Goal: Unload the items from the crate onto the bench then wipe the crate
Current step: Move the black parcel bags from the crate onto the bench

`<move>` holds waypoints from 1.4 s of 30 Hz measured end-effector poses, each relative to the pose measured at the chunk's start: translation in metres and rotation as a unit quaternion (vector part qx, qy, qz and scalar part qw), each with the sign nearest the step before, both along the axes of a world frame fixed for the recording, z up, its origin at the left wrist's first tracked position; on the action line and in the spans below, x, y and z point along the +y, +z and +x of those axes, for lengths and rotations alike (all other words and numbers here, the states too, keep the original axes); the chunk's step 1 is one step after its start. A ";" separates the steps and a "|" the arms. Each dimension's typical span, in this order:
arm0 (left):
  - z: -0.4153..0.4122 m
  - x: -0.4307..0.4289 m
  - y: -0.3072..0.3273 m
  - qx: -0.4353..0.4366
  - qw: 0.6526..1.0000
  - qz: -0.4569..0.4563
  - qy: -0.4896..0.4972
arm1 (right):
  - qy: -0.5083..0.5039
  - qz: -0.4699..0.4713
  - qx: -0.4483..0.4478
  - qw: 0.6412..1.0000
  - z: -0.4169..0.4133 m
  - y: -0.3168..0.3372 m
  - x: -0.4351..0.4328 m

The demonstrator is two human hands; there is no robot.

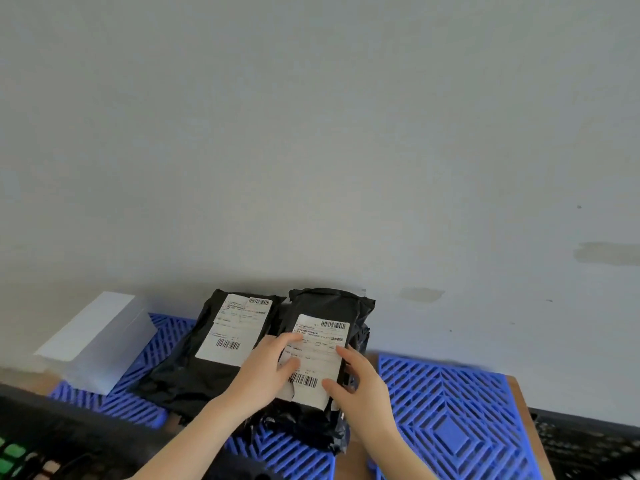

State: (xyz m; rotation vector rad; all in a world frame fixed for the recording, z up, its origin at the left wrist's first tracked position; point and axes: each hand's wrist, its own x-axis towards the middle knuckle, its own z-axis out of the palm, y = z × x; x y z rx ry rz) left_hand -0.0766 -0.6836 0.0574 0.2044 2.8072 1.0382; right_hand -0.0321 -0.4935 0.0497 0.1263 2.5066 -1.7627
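Unloading, is that the step in hand?

I judge so. The right grip [360, 379] holds a black parcel [329, 306] by its side, thumb on the white label [318, 355], fingers curled round the edge. The left grip [263, 368] grasps nothing; its straight fingers press on the same label. The parcel seems to rest under both grips, on a blue mat [450, 410] on the desk [519, 393].

What lies around them?

Just outside the left grip is a second parcel [207, 341], touching the first. Farther that way is a white box [100, 341]. The crate [52, 420] is the black rim nearer the person than either grip. Green shapes [10, 452] show through it, so more may be left inside.

And the next move?

Releasing the parcel, then drawing both grips back to the crate for whatever is left. Wiping should wait until it is empty.
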 end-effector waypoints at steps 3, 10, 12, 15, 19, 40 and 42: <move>-0.013 0.000 -0.012 -0.046 0.999 -0.013 -0.021 | -0.010 0.016 -0.031 0.999 -0.010 -0.018 -0.001; -0.024 0.009 -0.020 -0.117 0.990 -0.055 -0.060 | -0.007 0.074 -0.043 0.996 -0.022 -0.041 -0.005; -0.024 0.012 -0.019 -0.117 0.990 -0.058 -0.058 | -0.002 0.077 -0.046 0.996 -0.023 -0.042 -0.005; -0.023 0.013 -0.015 -0.123 0.988 -0.069 -0.059 | -0.003 0.077 -0.040 0.996 -0.023 -0.038 -0.004; -0.014 0.010 0.001 -0.081 0.994 -0.074 -0.021 | -0.040 0.076 -0.002 0.996 -0.017 -0.021 0.002; 0.202 -0.126 0.049 0.188 0.948 0.060 0.248 | 0.093 -0.081 0.105 0.987 0.126 0.095 -0.084; 0.211 -0.144 0.034 0.124 0.965 0.055 0.224 | 0.116 -0.060 0.112 0.985 0.134 0.096 -0.102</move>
